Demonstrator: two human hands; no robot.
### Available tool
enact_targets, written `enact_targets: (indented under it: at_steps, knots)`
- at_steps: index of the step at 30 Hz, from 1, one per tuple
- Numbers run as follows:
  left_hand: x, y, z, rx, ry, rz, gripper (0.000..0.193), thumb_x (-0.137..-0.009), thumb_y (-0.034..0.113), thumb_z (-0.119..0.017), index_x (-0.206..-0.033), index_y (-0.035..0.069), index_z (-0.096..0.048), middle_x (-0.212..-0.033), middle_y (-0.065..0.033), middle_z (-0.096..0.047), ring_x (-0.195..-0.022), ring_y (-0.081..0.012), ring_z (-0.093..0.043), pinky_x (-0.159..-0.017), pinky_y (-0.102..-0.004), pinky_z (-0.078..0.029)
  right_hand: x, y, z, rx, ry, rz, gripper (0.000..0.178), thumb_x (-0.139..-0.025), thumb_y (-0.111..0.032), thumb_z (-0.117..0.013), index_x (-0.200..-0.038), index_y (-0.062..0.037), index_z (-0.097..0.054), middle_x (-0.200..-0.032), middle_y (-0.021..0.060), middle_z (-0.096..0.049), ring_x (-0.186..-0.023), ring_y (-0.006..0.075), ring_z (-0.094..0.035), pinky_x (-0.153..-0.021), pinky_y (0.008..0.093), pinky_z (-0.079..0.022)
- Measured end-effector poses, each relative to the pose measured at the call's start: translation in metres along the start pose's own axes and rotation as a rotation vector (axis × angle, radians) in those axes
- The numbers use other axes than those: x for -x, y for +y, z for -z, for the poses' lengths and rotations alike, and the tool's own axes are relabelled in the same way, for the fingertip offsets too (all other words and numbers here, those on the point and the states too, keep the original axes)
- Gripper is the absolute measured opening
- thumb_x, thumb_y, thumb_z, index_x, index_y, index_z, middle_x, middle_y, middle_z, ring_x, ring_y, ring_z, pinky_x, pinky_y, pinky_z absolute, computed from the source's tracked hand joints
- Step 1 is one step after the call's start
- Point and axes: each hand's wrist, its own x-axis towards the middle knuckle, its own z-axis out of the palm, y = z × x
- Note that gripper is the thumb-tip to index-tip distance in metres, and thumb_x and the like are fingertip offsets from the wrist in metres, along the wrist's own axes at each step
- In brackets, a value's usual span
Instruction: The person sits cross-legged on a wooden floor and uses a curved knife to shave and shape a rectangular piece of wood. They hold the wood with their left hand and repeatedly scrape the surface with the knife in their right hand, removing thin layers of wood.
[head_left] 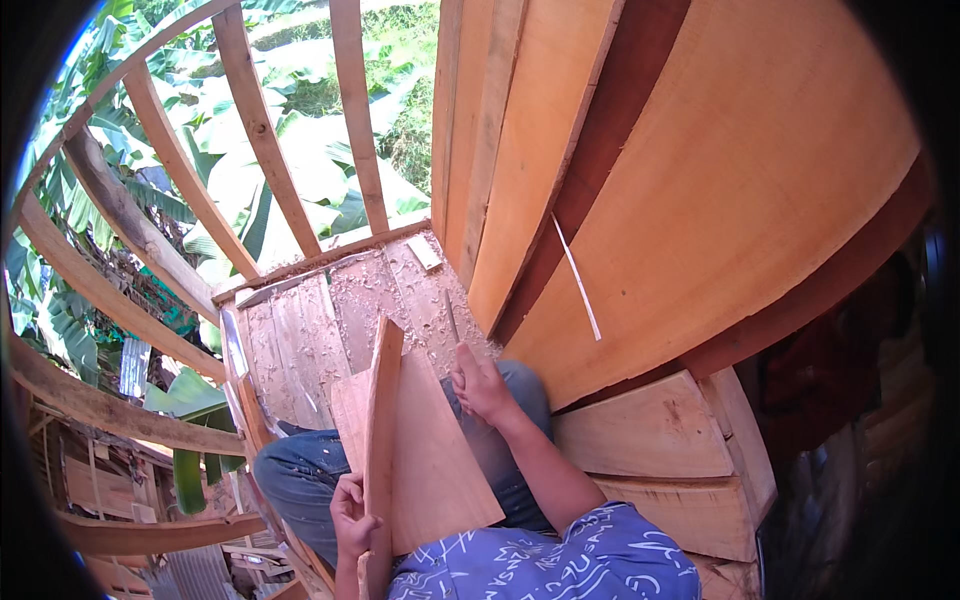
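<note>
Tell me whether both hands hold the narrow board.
No, only the left hand holds the narrow board; the right hand holds a slim tool.

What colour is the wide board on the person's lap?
The wide board is a light pinkish tan; it shows in the head view.

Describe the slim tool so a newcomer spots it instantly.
Start at the shavings-strewn plank floor, left of the tall orange-brown boards. At its near right, the right hand grips the slim tool, which points forward. It is narrower and greyer than the short pale wood block beyond.
</note>
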Motion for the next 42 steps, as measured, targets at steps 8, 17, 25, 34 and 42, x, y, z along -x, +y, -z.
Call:
enact_targets:
  at_steps: [8, 17, 25, 34, 42]
  knots:
    - [-0.001, -0.002, 0.000, 0.027, -0.016, 0.025, 0.042, -0.051, -0.003, -0.061, -0.085, 0.011, -0.042, -0.111, -0.0049, -0.050, -0.100, -0.0138, -0.050, -0.091, -0.0269, -0.040, 0.035, 0.027, -0.029, 0.241, -0.164, 0.178, 0.062, -0.105, -0.052, -0.038, -0.059, -0.0101, -0.041, -0.050, -0.0034, -0.037, -0.041, 0.0057, -0.038, -0.040, 0.0243, -0.033]
    - [0.002, -0.006, 0.005, 0.003, -0.022, 0.022, 0.042, -0.050, -0.004, -0.061, -0.085, 0.011, -0.042, -0.113, -0.0056, -0.051, -0.102, -0.0137, -0.051, -0.091, -0.0268, -0.040, 0.039, 0.036, -0.022, -0.023, -0.143, -0.072, 0.055, -0.104, -0.048, -0.045, -0.062, -0.0121, -0.040, -0.052, -0.0046, -0.036, -0.039, 0.0056, -0.035, -0.037, 0.0226, -0.029]
    - [-0.001, -0.004, 0.003, 0.011, -0.024, 0.029, 0.042, -0.050, -0.003, -0.062, -0.084, 0.011, -0.042, -0.114, -0.0074, -0.052, -0.104, -0.0154, -0.052, -0.095, -0.0283, -0.039, 0.076, -0.028, -0.018, -0.260, -0.304, 0.037, 0.049, -0.105, -0.036, -0.048, -0.064, -0.0127, -0.038, -0.054, -0.0061, -0.034, -0.042, 0.0048, -0.033, -0.039, 0.0222, -0.026]
    - [-0.005, -0.002, -0.002, 0.003, -0.053, 0.003, 0.041, -0.051, -0.003, -0.061, -0.085, 0.010, -0.043, -0.117, -0.0079, -0.053, -0.104, -0.0152, -0.051, -0.095, -0.0283, -0.039, 0.075, -0.018, -0.024, -0.384, -0.139, -0.104, 0.048, -0.105, -0.027, -0.048, -0.060, -0.0145, -0.035, -0.049, -0.0052, -0.034, -0.037, 0.0067, -0.033, -0.037, 0.0230, -0.027]
    - [-0.006, 0.002, -0.018, 0.039, -0.127, 0.064, 0.053, -0.054, -0.002, -0.063, -0.100, 0.012, -0.042, -0.129, -0.0109, -0.049, -0.126, -0.0221, -0.045, -0.111, -0.0377, -0.032, 0.067, -0.045, -0.023, -0.096, -0.199, 0.036, 0.047, -0.102, -0.035, -0.054, -0.063, -0.0101, -0.049, -0.049, -0.0043, -0.040, -0.040, 0.0091, -0.041, -0.040, 0.0274, -0.029]
